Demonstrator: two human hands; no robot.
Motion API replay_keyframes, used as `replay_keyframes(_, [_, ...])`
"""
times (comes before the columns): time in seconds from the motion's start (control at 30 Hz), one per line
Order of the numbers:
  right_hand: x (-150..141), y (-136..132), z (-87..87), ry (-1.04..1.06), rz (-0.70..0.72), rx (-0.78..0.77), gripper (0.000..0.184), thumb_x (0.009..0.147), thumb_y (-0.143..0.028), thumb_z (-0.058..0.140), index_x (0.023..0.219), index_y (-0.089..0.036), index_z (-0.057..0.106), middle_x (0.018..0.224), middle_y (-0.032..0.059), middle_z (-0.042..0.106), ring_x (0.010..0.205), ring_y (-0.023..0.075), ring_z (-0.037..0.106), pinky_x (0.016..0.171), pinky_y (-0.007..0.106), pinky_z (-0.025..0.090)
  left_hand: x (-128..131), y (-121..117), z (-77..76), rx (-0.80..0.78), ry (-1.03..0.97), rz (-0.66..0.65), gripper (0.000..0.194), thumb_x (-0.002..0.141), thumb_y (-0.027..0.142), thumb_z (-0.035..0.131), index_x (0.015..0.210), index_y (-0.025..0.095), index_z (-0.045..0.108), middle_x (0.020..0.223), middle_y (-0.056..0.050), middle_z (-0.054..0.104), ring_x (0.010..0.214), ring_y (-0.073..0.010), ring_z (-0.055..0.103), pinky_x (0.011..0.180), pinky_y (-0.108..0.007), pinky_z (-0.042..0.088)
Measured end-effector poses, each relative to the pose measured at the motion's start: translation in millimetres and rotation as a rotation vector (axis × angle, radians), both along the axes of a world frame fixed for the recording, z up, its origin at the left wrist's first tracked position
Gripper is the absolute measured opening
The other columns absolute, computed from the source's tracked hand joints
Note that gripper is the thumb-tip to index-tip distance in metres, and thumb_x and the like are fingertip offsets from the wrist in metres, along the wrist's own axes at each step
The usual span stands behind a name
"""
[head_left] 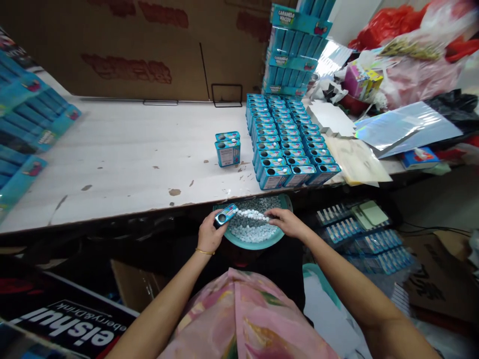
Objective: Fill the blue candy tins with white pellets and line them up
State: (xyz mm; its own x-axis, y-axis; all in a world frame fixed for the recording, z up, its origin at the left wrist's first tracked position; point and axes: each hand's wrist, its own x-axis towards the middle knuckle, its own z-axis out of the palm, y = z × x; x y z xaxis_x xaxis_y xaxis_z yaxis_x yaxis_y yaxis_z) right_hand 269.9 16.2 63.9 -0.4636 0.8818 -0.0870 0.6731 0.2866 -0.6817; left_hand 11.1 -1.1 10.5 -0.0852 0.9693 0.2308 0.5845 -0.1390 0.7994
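Holding glossy tin [225, 215], left hand [211, 232], right hand [287, 222] at round pellets [251, 232]

In the grip of the left hand [209, 234], the lower part of the small tin [226, 215] is hidden by the fingers, and its print is too small to read. To the right of this grip, the fingertips of the right hand [286, 223] are blurred against the white pellets [250, 232]. Just ahead of the grip, the table [149, 164] hides the far rim of the bowl [253, 246]. Farther ahead, the tall stack [286, 60] is cut by the top edge; well to the left, the display boxes [32, 112] are cut by the left edge
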Motion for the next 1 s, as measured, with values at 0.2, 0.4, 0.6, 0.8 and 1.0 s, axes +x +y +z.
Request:
replay_keyframes(0.2, [-30,-12,59.1,-0.415,0.113,0.206,0.027,0.081,-0.028,0.041,0.103,-0.022,0.056,0.099,0.0046,0.06,0.092,0.0173,0.054,0.077,0.028,0.04,19,2,5.8,0.016,0.115,-0.062,0.036,0.066,0.021,0.053,0.102,0.016,0.054,0.1,-0.007,0.061,0.093,-0.0205,0.054,0.085,-0.034,0.042])
replay_keyframes(0.4, [-57,-26,82.2,-0.721,0.174,0.355,0.024,0.081,-0.018,0.036,0.092,-0.016,0.057,0.085,0.0091,0.058,0.078,0.0191,0.056,0.066,0.028,0.04,25,0,6.8,0.037,0.159,-0.077,0.036,0.067,0.021,0.052,0.103,0.016,0.054,0.1,-0.007,0.06,0.092,-0.0214,0.053,0.083,-0.034,0.042])
replay_keyframes(0.6, [-49,-29,88.8,-0.765,0.149,0.377,0.026,0.083,-0.017,0.032,0.094,-0.016,0.055,0.088,0.0098,0.056,0.079,0.018,0.053,0.066,0.027,0.038,19,-2,4.1,0.058,0.172,-0.076,0.035,0.067,0.019,0.051,0.103,0.018,0.053,0.099,-0.006,0.06,0.091,-0.0203,0.053,0.083,-0.034,0.042])
replay_keyframes(0.8, [-29,-24,70.6,-0.75,0.127,0.336,0.028,0.085,-0.02,0.031,0.101,-0.021,0.055,0.089,0.0073,0.056,0.083,0.0162,0.052,0.07,0.027,0.035,22,-9,21.3,0.102,0.404,-0.155,0.044,0.063,0.008,0.048,0.105,0.019,0.053,0.108,-0.008,0.058,0.101,-0.0243,0.049,0.087,-0.039,0.037])
replay_keyframes(1.0, [-4,-25,52.9,-0.759,-0.002,0.299,0.032,0.085,-0.024,0.033,0.111,-0.022,0.051,0.093,0.0075,0.056,0.086,0.0166,0.053,0.07,0.026,0.036,15,-14,48.4,0.16,0.278,-0.155,0.036,0.067,0.015,0.051,0.103,0.02,0.051,0.105,-0.006,0.057,0.097,-0.0216,0.051,0.086,-0.036,0.04])
